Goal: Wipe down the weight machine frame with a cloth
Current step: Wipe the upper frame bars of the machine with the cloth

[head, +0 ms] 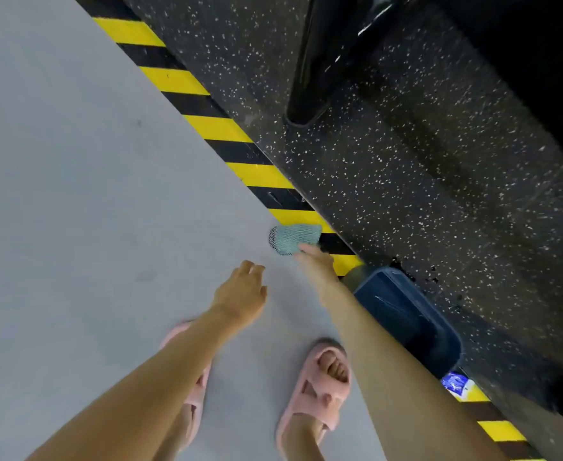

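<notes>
A small teal cloth [294, 238] lies on the grey floor at the edge of the yellow-and-black striped line. My right hand [316, 265] reaches down to it, fingertips touching its near edge; whether the fingers have closed on it is hidden. My left hand [241, 292] hovers lower left of the cloth, fingers relaxed and holding nothing. A glossy black leg of the weight machine frame [310, 64] stands on the speckled black mat at the top.
A dark blue bin [406, 319] stands just right of my right forearm, straddling the striped line [220, 128]. A blue and white packet [454, 384] lies behind it. My feet in pink slippers [316, 390] stand on the grey floor [74, 194]. The speckled mat [423, 181] fills the right.
</notes>
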Available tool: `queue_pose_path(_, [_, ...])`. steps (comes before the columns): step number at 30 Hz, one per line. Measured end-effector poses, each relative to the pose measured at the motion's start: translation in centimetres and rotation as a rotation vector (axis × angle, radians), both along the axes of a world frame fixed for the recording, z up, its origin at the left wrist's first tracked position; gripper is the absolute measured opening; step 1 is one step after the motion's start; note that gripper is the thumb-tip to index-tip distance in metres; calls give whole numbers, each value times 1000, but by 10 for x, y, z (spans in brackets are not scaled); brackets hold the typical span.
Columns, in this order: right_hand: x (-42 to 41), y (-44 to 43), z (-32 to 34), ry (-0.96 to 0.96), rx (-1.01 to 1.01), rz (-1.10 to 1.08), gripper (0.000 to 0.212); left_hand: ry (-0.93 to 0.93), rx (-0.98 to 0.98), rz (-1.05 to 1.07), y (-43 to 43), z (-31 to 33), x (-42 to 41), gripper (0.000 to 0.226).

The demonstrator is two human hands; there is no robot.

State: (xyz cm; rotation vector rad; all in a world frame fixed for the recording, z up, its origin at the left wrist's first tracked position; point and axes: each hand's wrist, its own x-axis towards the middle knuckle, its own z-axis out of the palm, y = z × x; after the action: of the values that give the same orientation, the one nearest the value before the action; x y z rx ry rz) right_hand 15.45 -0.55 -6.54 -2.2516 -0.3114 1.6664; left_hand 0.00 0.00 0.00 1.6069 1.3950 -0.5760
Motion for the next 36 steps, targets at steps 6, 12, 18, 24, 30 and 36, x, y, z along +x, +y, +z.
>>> queue_pose_path(6, [-4, 31, -50, 239, -34, -463, 58, 60, -72, 119, -9, -49, -24, 44])
queue_pose_path(12, [3, 22, -3, 434, 23, -479, 41, 54, -122, 276, -6, -47, -33, 38])
queue_pose_path(18, [-20, 4, 97, 421, 20, -216, 50, -141, -314, 1209, 13, 20, -3, 19])
queue_pose_path(24, [-28, -6, 248, 398, 33, 20, 26, -376, -452, 1625, 18, 182, 16, 29])
queue_pose_path(30, [-23, -15, 441, 507, 192, 285, 37, -465, -580, 1459, 35, 357, 7, 12])
queue_pose_path(36, [-19, -21, 571, 279, 188, -215, 5, -639, -590, 1152, 50, 496, -2, 33])
